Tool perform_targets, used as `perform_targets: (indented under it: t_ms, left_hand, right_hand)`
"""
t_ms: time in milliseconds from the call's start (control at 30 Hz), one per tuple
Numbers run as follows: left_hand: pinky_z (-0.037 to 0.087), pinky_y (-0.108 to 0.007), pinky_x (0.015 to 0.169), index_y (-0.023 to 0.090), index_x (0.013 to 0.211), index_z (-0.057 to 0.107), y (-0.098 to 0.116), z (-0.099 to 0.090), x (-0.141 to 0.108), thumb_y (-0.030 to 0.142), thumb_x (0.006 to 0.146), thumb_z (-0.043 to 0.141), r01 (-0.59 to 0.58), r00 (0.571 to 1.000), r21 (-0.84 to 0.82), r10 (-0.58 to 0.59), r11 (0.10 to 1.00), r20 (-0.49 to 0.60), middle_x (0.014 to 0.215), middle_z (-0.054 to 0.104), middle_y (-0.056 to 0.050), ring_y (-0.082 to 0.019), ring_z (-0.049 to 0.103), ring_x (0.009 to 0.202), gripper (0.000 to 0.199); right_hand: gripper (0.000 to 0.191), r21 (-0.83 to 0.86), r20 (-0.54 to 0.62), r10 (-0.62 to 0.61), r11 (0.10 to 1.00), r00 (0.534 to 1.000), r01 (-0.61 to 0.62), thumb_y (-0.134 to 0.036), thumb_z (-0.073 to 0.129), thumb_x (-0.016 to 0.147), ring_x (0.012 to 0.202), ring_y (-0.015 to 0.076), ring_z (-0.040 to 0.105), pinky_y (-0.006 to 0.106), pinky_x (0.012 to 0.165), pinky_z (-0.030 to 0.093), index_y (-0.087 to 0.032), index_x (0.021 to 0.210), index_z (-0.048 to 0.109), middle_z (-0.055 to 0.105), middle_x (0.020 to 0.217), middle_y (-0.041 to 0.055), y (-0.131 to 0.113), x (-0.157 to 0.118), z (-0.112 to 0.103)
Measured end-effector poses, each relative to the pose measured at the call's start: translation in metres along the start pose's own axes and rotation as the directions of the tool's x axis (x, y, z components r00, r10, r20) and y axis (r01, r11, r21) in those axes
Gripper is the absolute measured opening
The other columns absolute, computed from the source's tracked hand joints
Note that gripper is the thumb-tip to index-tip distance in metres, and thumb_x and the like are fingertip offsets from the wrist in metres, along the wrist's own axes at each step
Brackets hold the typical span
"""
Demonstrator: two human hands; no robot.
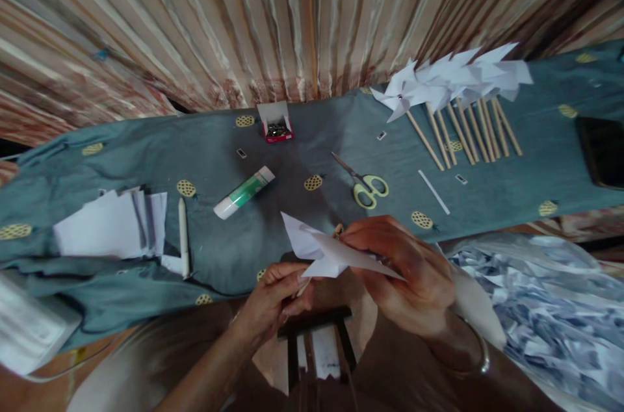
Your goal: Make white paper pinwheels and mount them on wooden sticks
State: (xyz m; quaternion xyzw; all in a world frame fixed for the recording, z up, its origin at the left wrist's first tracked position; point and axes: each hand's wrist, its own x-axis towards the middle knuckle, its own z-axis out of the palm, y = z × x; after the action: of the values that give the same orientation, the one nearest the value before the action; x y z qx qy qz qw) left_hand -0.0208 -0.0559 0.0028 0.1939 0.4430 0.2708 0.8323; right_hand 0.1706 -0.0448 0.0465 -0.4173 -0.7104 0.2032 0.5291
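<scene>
A white paper pinwheel (327, 257) is held up in front of me, over the table's near edge. My left hand (279, 295) is closed at its lower left, pinching what looks like a wooden stick (303, 288) just under the paper. My right hand (407, 262) is wrapped around the pinwheel's right side, fingers behind a blade and thumb beneath. A small tan wooden tip (338, 230) shows by the right fingertips. Beyond the hands lie scissors (364, 186) with pale green handles and a green-and-white glue stick (244, 192).
Several pinwheels on sticks (453, 84) lie at the back right. A red box of metal pins (277, 129) stands at the back. Paper sheets (110, 227) and a white pen (183, 236) lie left. A phone (602, 151) and a bag of paper scraps (546, 314) are right.
</scene>
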Motion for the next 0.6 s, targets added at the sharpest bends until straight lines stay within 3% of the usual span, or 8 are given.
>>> perform_targets:
  t_ms: [333, 600]
  left_hand:
    - [0.010, -0.019, 0.040, 0.010, 0.067, 0.075, -0.0008, -0.0031, -0.0001, 0.050, 0.059, 0.086, 0.005, 1.000, -0.022, -0.004, 1.000, 0.030, 0.043, 0.049, 0.001, 0.000, 0.023, 0.036, 0.043]
    - [0.009, -0.020, 0.041, 0.008, 0.070, 0.075, -0.0013, -0.0033, 0.0005, 0.052, 0.062, 0.083, 0.010, 0.999, 0.010, -0.011, 1.000, 0.039, 0.044, 0.046, 0.003, 0.000, 0.021, 0.037, 0.045]
  right_hand:
    - [0.044, -0.020, -0.046, 0.002, 1.000, 0.999, -0.003, 0.002, 0.057, 0.078, 0.081, 0.0216, 0.071, 0.037, 0.068, 0.062, -0.023, 0.114, 0.065, 0.073, 0.088, 0.0057, -0.0015, -0.0010, 0.0046]
    - [0.037, 0.014, 0.002, 0.039, 0.999, 0.999, -0.039, -0.004, 0.059, 0.081, 0.083, 0.0199, 0.072, 0.036, 0.070, 0.061, -0.023, 0.112, 0.066, 0.075, 0.089, 0.0050, 0.0002, -0.0014, -0.0002]
